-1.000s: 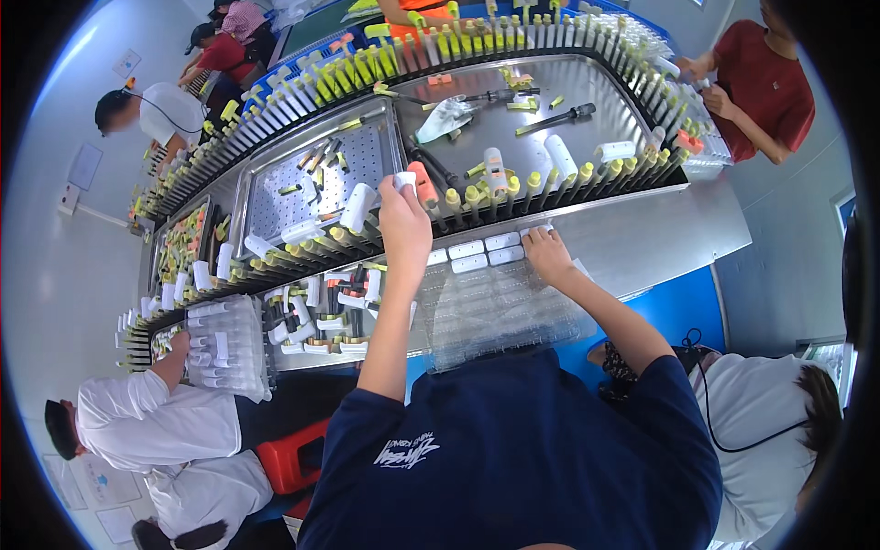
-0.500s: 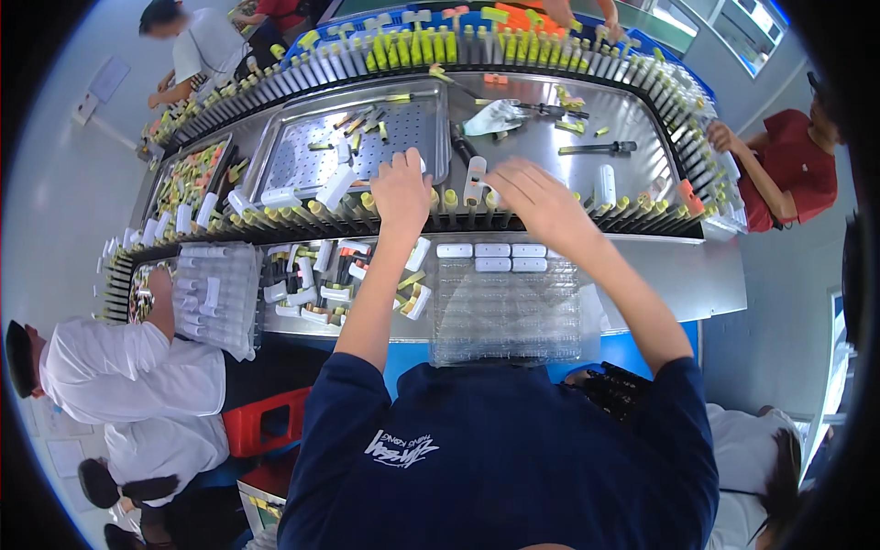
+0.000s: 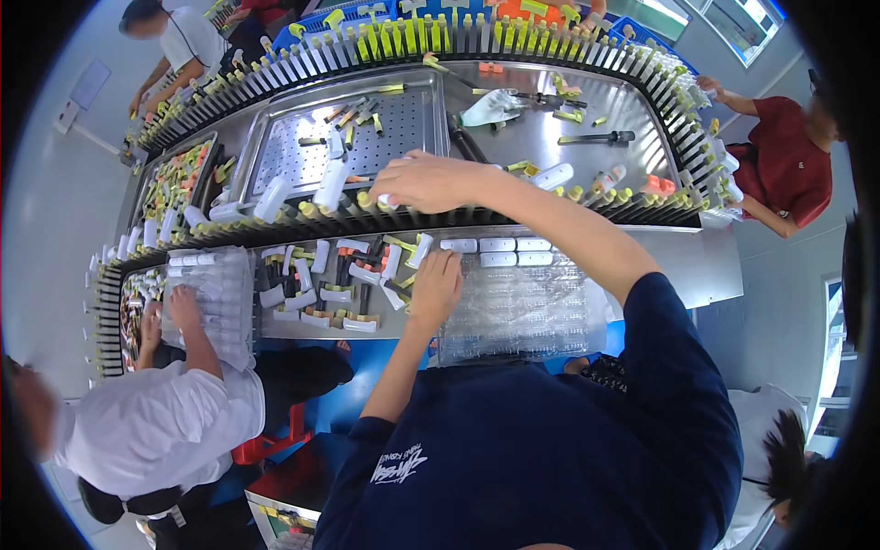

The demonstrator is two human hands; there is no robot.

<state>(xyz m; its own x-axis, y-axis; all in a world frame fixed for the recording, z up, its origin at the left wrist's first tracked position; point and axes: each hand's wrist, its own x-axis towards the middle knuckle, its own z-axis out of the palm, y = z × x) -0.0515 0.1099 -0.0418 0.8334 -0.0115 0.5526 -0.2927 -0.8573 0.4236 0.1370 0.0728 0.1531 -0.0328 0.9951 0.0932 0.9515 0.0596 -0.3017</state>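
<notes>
My right hand reaches leftward over the near row of upright yellow-topped holders. Its fingers are closed on a small white plastic piece, partly hidden by the hand. My left hand is low at the left edge of a clear plastic blister tray. Its fingers are bent together, and whether something is between them is hidden. White rounded bar-shaped pieces sit in the tray's far rows. Beside my left fingers lies a white-headed piece with a yellow-green stem.
White-headed pieces lie heaped left of the tray. Beyond the holders are a perforated metal tray, a white glove and black tools. A co-worker in white handles another clear tray at left; one in red stands at right.
My left hand has come down from the holder row to the tray's edge. My right hand has swung left along the row. The left co-worker's hands have moved onto their clear tray.
</notes>
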